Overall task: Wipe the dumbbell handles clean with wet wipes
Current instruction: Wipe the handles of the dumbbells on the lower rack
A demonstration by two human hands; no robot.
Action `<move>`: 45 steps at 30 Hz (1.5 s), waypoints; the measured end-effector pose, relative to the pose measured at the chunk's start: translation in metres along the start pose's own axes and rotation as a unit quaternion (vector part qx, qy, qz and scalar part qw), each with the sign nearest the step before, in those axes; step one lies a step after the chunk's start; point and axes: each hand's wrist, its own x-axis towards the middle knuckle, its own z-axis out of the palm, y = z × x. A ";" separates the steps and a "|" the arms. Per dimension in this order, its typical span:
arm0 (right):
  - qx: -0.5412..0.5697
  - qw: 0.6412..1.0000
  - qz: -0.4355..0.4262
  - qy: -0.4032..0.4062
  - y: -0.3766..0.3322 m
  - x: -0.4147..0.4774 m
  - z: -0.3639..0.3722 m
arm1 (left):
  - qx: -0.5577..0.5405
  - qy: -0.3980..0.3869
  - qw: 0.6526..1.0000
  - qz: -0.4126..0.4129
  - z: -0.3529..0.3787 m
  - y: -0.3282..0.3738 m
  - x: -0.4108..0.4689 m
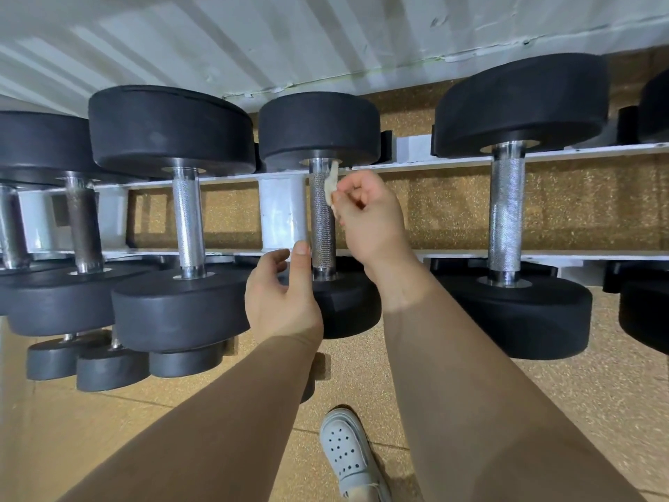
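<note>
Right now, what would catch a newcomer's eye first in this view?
The right hand at centre pinches a small wet wipe beside the dark knurled handle of the middle dumbbell, with the left hand just below, near the handle's lower end. Around them, larger black dumbbells sit on the white rack. A white clog shows at the bottom.

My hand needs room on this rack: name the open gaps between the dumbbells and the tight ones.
Widest: between the right hand pinching the wet wipe and the right dumbbell. Smaller: between the white bracket and the left dumbbell. Crowded: the far-left dumbbells.
</note>
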 end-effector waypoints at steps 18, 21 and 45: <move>0.000 0.995 0.061 -0.076 -0.003 -0.022 -0.008 | 0.008 -0.016 1.000 0.006 -0.001 0.001 -0.001; -0.022 0.997 0.056 -0.056 -0.009 -0.008 -0.005 | 0.005 -0.014 1.000 0.003 -0.001 0.002 -0.002; -0.201 0.976 -0.074 -0.046 -0.014 -0.017 -0.007 | 0.010 0.000 1.000 0.027 0.000 0.010 -0.007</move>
